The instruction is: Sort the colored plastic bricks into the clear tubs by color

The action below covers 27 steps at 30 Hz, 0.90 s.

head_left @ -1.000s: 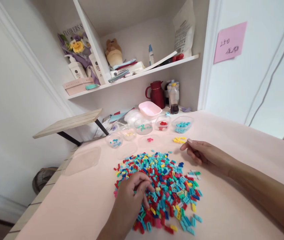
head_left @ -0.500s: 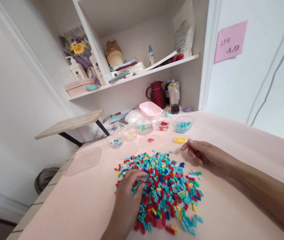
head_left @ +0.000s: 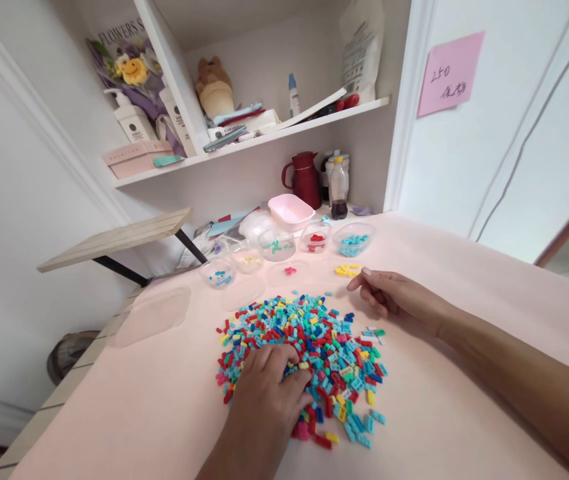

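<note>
Pink tabletop (head_left: 124, 407): left hand (head_left: 277, 383) palm-down on brick pile (head_left: 321, 340), grip unclear; right hand (head_left: 397, 297) loosely curled, fingertips apart.

Small plastic bricks (head_left: 314, 333): loose, broad heap on pale pink tabletop (head_left: 414, 413). Mixed red, turquoise, dark blue, green, yellow; jumbled at all angles, some hollow side up. Light-blue strays just past far edge. Yellow bricks (head_left: 347, 270): small separate cluster beyond heap, toward right.

White shelving (head_left: 259, 73) stands beside a pale wall (head_left: 444, 167).
</note>
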Motion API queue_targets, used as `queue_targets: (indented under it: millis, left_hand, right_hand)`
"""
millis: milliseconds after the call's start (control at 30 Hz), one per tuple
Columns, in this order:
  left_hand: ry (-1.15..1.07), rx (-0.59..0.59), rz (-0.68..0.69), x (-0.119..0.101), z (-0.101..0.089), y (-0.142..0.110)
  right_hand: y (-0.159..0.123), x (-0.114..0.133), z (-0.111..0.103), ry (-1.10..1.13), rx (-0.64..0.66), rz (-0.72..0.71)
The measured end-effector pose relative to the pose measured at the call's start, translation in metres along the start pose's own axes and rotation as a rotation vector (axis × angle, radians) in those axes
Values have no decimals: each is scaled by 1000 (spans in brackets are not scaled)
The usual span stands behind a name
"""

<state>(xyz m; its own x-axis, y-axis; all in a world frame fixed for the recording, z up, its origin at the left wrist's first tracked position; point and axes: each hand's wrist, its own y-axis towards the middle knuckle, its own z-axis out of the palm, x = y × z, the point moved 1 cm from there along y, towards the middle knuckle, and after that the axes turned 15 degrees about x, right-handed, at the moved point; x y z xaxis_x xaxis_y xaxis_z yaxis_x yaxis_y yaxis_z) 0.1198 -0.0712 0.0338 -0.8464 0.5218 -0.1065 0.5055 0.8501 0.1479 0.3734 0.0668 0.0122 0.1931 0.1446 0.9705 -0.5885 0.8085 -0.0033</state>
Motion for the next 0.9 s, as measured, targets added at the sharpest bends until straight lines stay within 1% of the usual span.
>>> queue_targets:
  millis: [133,267,533,767,900]
  left_hand:
    - [34,17,31,2,0,0]
    - [38,9,53,1,1,0]
    - [37,16,76,-11,6,5]
    - [-23,-27,60,-17,6,5]
    - [-99,-101,50,-12,-2,3]
  right_hand:
    - [0,-1,-1,-8,8,-2]
    - [1,-3,-4,4,20,-10]
    - [1,-4,-5,19,21,-3]
    - [2,-4,-5,19,17,-14]
    - [1,-3,-3,21,21,-6]
